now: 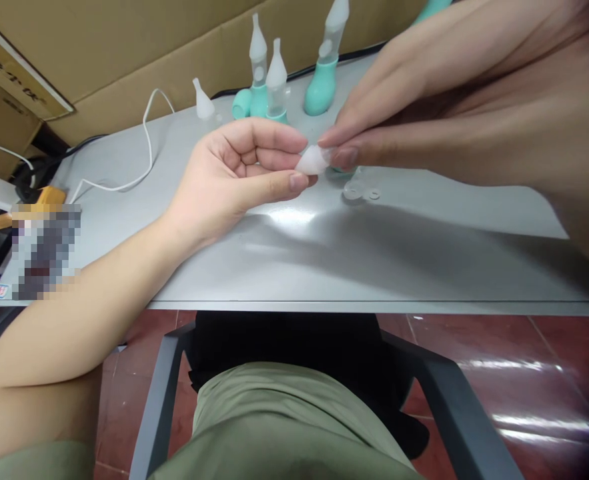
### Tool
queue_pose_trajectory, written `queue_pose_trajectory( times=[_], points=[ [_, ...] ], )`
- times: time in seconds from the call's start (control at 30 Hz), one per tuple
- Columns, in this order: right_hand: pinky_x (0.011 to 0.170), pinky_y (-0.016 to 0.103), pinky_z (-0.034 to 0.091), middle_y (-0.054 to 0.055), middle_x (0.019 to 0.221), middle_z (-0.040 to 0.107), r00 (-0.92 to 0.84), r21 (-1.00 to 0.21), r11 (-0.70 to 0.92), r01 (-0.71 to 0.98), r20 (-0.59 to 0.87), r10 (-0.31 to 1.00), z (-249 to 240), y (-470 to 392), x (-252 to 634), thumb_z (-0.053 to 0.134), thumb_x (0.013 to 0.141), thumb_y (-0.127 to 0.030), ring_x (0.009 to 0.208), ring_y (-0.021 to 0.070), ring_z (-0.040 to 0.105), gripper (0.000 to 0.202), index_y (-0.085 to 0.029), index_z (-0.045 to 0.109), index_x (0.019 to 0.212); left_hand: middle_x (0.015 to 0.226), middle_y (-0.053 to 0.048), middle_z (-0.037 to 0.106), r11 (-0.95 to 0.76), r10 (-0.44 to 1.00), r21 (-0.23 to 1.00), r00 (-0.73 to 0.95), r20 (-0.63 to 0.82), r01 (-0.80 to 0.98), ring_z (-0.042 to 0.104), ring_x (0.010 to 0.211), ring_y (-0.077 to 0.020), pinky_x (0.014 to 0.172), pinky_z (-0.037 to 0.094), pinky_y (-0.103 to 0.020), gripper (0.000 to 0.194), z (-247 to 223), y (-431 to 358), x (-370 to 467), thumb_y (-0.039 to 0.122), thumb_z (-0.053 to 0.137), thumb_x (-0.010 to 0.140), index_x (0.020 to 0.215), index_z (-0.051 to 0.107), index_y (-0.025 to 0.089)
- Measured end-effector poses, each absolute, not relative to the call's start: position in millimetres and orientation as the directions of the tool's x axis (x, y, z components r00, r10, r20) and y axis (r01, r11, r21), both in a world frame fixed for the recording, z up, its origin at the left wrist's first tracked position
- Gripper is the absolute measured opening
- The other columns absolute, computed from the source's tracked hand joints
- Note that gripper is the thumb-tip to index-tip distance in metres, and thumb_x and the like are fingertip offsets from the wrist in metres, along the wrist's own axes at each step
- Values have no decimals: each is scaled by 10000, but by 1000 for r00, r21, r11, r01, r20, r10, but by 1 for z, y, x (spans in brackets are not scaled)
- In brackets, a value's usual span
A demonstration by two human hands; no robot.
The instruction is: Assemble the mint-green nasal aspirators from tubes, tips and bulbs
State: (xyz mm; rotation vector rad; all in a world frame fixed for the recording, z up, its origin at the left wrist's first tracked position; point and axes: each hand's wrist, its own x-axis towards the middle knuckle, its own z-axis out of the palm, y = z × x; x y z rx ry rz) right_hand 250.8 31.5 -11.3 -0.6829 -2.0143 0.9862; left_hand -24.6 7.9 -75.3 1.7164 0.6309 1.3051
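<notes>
Above the grey desk, my left hand [244, 163] pinches a small white cone-shaped nozzle tip [313, 161] between thumb and fingers. From the other side, my right hand [404, 120] grips the same piece with thumb and forefinger; a translucent part shows at its fingertips, though its shape is mostly covered. Beyond the hands stand nasal aspirators with teal bulbs, one on the right [320, 87] and others behind my left hand, among them a clear-bodied one [276, 83]. A loose white nozzle [203, 101] stands to their left. Small clear discs [354, 192] lie below my right hand.
A white cable [149, 133] curls over the left of the grey desk [274, 273]. Cardboard [124, 47] lines the back, with a black cable along it. A blurred-out item [47, 253] lies at far left, beside an orange object [51, 197]. Chair arms flank my lap.
</notes>
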Motion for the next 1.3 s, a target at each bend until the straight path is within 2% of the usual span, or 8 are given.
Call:
queue_pose_trajectory(
  times=[0.13,0.37,0.57,0.7,0.8,0.97,1.17,1.3],
  points=[
    [798,286,499,-2,1046,846,-608,-636,763,117,562,561,-14,40,249,1022,1020,-560,923,98,690,224,-357,1005,1110,1059,9,921,-446,849,894,300,434,-33,973,1015,-273,952,860,-470,317,-74,8,-25,387,1094,988,1242,932,290],
    [831,275,554,-54,1081,884,-607,-624,768,142,558,566,-17,42,251,927,1107,-434,965,77,762,81,-386,979,1148,1168,42,938,-403,866,915,317,387,-16,981,1120,-290,1042,850,-484,238,-66,3,-26,357,1065,1003,1216,971,310],
    [782,153,587,-99,1019,892,-578,-637,758,142,568,586,-19,45,250,942,1072,-312,895,16,768,77,-336,974,1137,1172,54,943,-349,891,937,309,332,-1,978,1133,-279,1056,851,-470,213,-61,0,-23,347,1066,990,1171,964,301],
    [703,168,535,-88,927,853,-598,-621,768,155,560,573,-19,54,252,945,1067,-330,807,13,716,37,-305,955,1093,1156,45,951,-363,868,930,345,357,-49,975,1076,-260,999,864,-434,313,-61,-1,-25,397,1114,931,1190,963,305],
    [663,146,505,-97,894,840,-641,-643,758,106,538,547,-18,50,252,975,1041,-293,777,2,696,36,-304,942,1053,1161,28,956,-357,883,934,329,333,13,975,1088,-272,1013,864,-449,335,-63,-1,-27,424,1103,961,1230,946,300],
    [717,160,583,-82,894,838,-585,-736,658,161,466,664,-12,31,248,957,1018,-176,831,51,743,145,-313,938,974,1110,5,958,-402,872,915,325,367,44,982,1085,-304,983,873,-478,335,-69,0,-25,472,1099,982,1217,936,296],
    [583,258,510,-45,840,819,-682,-731,675,104,441,583,-12,46,249,1020,949,-398,737,110,722,98,-336,945,939,1026,26,944,-399,884,916,284,370,49,982,977,-272,934,883,-471,317,-72,-1,-20,499,1109,968,1092,931,267],
    [594,263,524,-30,884,849,-678,-717,685,128,441,588,-14,53,250,992,984,-368,754,111,747,50,-334,960,1002,1048,28,947,-401,889,913,271,369,73,981,1002,-265,950,882,-461,340,-67,-5,-19,505,1129,939,1073,927,267]
  ],
)
